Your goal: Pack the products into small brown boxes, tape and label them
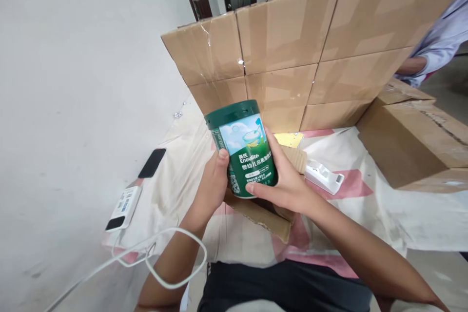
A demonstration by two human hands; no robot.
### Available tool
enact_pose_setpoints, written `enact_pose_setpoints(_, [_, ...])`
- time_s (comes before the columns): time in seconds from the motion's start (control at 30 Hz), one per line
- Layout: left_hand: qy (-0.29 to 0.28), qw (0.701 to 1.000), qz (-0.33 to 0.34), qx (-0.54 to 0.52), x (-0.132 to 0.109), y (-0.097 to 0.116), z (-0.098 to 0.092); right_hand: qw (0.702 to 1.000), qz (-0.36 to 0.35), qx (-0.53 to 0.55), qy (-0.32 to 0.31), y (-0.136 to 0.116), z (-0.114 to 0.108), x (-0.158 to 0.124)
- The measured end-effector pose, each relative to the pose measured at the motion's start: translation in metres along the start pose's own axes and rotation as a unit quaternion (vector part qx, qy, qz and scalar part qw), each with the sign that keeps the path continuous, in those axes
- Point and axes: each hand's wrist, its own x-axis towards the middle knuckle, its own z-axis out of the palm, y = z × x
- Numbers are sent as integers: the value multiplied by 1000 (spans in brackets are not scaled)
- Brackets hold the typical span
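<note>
Between my two hands is a green canister (250, 156) with a dark green lid and a printed label reading "Enoulite". It tilts slightly, label facing me. My left hand (214, 180) grips its lower left side, thumb along the edge. My right hand (283, 178) wraps the right side, with the thumb across the bottom of the label. Below the canister lies an open cardboard box (263, 217), partly hidden by the canister and my hands. A white tape dispenser (324, 177) rests on the cloth to the right of my right hand.
Stacked cardboard boxes (281, 39) form a wall behind. Another carton (413, 141) stands at right, near a person's sleeve (444, 44). On the left lie a black phone (152, 163) and a white power bank (124, 208). A white cable (171, 285) loops over my left forearm.
</note>
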Motion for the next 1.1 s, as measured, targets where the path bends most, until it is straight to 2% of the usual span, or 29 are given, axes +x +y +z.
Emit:
enact_pose_setpoints(0.1, [-26, 999, -3, 30, -5, -2, -11, 1000, -6, -16, -2, 8, -1, -2])
enact_pose_setpoints(0.2, [-146, 986, -8, 79, -8, -3, -29, 1000, -2, -4, -10, 13, -5, -4])
enact_pose_setpoints(0.27, [-251, 958, 14, 138, -7, -6, -39, 1000, 11, 13, -14, 14, -9, -5])
enact_pose_setpoints(0.33, [-327, 917, 50, 224, -6, -9, -47, 999, 27, 30, -18, 14, -13, -4])
enact_pose_setpoints(0.43, [-362, 864, 71, 343, -4, -14, -50, 997, 47, 59, -25, 13, -17, -3])
enact_pose_setpoints(0.6, [-310, 827, 74, 464, -7, -17, -35, 994, 70, 81, -17, 17, -20, 0])
enact_pose_setpoints(0.7, [-248, 822, 81, 506, -14, -20, -25, 994, 73, 87, -6, 19, -21, 0])
enact_pose_setpoints(0.8, [-180, 849, 53, 495, -20, -26, -24, 993, 67, 93, 5, 20, -21, -1])
enact_pose_setpoints(0.93, [-100, 882, 21, 461, -25, -35, -36, 994, 68, 88, -14, 18, -22, -1])
enact_pose_setpoints(1.03, [-58, 903, -3, 426, -30, -41, -46, 996, 61, 36, -45, 17, -25, -2])
enact_pose_setpoints(1.1, [-36, 918, -13, 394, -35, -45, -52, 995, 52, -35, -74, 16, -28, -5])
